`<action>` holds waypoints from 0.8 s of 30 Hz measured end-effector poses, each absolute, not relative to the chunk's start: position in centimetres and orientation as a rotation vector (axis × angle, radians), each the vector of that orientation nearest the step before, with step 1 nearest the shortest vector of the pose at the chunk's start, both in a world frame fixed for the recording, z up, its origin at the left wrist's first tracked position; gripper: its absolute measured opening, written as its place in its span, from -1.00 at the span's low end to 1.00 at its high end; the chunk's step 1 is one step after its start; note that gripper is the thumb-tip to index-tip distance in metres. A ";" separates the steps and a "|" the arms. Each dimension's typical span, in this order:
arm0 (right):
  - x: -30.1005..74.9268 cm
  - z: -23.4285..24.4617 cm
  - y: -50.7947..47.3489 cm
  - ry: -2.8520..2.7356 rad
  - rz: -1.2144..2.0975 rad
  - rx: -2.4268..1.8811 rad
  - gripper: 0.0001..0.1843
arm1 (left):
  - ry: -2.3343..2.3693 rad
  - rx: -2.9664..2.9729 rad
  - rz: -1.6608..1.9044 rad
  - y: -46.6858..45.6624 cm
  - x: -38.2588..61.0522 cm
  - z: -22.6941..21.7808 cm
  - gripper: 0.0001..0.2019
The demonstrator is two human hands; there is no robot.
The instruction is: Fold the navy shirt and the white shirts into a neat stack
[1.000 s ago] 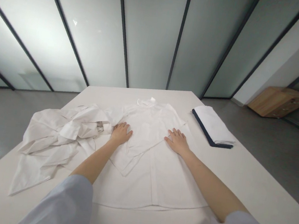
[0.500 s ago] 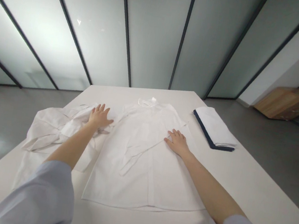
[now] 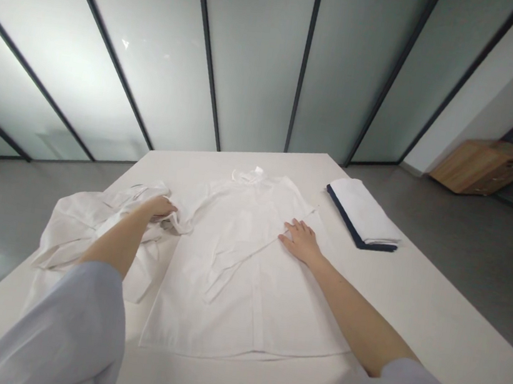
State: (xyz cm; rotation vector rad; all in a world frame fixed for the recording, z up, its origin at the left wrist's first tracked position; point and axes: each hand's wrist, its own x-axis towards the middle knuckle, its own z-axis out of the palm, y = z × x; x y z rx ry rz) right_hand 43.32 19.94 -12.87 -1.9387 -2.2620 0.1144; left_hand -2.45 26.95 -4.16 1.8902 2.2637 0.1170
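Note:
A white shirt (image 3: pixel 246 266) lies spread flat on the white table (image 3: pixel 433 316), collar away from me. My right hand (image 3: pixel 301 241) rests flat on its right side, fingers stretched out. My left hand (image 3: pixel 159 207) is at the shirt's left sleeve (image 3: pixel 181 223), fingers curled round the cloth where the sleeve meets a crumpled white garment (image 3: pixel 86 226).
A folded stack of white cloth with a dark blue edge (image 3: pixel 363 217) lies on the table's right side. Frosted glass panels (image 3: pixel 255 59) stand behind the table. A wooden cabinet (image 3: pixel 482 166) sits on the floor at the far right.
My left hand left the shirt's chest, went left to the sleeve and the crumpled garment, then closed its fingers on the cloth. My right hand stayed in place.

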 end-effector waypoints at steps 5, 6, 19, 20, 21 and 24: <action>43.3 -12.8 19.9 -2.266 0.111 -1.941 -0.40 | 2.605 1.904 0.073 26.0 -1.0 -2.3 -0.67; 43.3 -12.7 19.9 -2.268 0.109 -1.943 -0.40 | 2.698 1.927 0.155 26.0 -0.6 -1.6 -0.64; 43.3 -12.9 20.1 -2.262 0.094 -1.963 -0.41 | 1.967 2.305 -0.309 27.7 5.5 1.5 -0.13; 43.3 -13.0 20.1 -2.263 0.095 -1.964 -0.41 | 1.990 2.282 -0.382 27.5 5.2 0.8 -0.08; 43.4 -13.0 20.2 -2.265 0.097 -1.965 -0.40 | 1.986 2.260 -0.445 27.3 4.9 -0.1 -0.06; 43.4 -13.1 20.2 -2.273 0.103 -1.960 -0.40 | 1.909 2.224 -0.528 26.5 3.5 -2.5 -0.11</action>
